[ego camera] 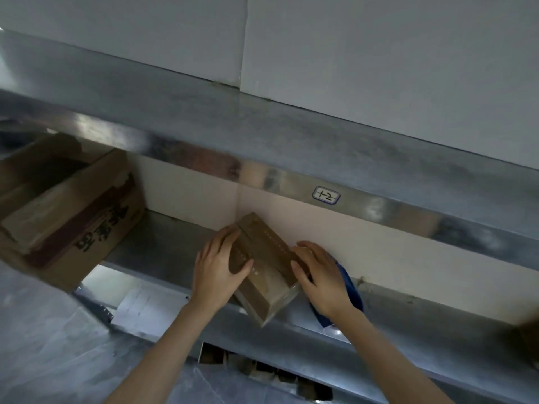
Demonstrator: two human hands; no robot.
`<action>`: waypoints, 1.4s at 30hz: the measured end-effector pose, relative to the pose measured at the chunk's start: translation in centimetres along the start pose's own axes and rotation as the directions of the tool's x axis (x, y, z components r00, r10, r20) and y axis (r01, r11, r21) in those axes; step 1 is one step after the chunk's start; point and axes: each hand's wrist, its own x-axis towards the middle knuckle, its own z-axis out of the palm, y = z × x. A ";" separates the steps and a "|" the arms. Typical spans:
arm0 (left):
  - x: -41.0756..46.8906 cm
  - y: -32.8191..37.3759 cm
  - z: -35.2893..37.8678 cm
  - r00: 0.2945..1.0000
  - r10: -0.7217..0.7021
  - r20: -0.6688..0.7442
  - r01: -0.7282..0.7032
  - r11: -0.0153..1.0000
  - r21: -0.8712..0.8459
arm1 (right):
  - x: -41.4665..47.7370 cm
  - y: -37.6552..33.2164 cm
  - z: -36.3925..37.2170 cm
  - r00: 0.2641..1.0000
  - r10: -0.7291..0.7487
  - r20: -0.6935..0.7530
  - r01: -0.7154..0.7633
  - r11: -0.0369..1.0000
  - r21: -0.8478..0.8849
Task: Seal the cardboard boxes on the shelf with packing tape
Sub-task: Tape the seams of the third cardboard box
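Behind everything, smooth pale wall panels (379, 48), joined at one vertical seam. In front, a metal shelf (163, 246) of dull, streaked sheet metal, with an upper rail (379, 209) overhanging the bay.

At the left end of the shelf, a large open cardboard carton (73, 217), tilted, with dark printed characters on its side. Inside, blurred brown pieces, too soft to name.

Mid-shelf, turned askew and overhanging the front lip, a small cardboard box (262, 258), closed, with rows of pale dots along its top. Left grip (215, 266) clamped round the box's left side, thumb on top. Right grip (320, 275) laid on the right edge, fingers loosely bent; clamped or merely resting, cannot tell. Under that palm, just beside the box, something blue (350, 287), hard to identify.

Below the shelf lip, a white paper sheet (140, 301). On the rail, a small handwritten label (326, 195) reading "1-2".
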 end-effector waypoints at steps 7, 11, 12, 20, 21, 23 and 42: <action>-1.2 1.7 -1.3 0.994 -0.102 -0.041 0.107 0.979 0.174 | -1.7 4.9 -2.7 0.973 0.177 0.147 -0.149 0.972 -0.184; -2.2 2.4 -1.8 0.991 -0.115 -0.066 0.128 0.965 0.229 | -3.5 6.5 -2.3 0.924 0.274 0.268 -0.181 0.928 -0.326; -2.5 2.5 -1.9 0.991 -0.117 -0.064 0.129 0.961 0.245 | -3.9 6.8 -2.0 0.913 0.289 0.289 -0.190 0.926 -0.326; -4.0 3.0 -2.4 0.992 -0.122 -0.021 0.123 0.954 0.274 | -3.9 8.3 0.5 0.849 0.361 0.386 -0.391 0.920 -0.002; -4.0 2.9 -2.4 0.992 -0.125 -0.017 0.125 0.958 0.260 | -3.8 8.5 0.8 0.849 0.349 0.396 -0.407 0.911 0.069; -3.9 2.7 -2.5 0.989 -0.149 -0.018 0.150 0.967 0.208 | -3.8 8.7 1.0 0.846 0.328 0.420 -0.434 0.881 0.186; -3.9 4.5 -1.5 0.996 -0.068 0.060 0.065 0.996 0.058 | -1.8 9.6 0.9 0.810 0.396 0.432 -0.546 0.778 0.312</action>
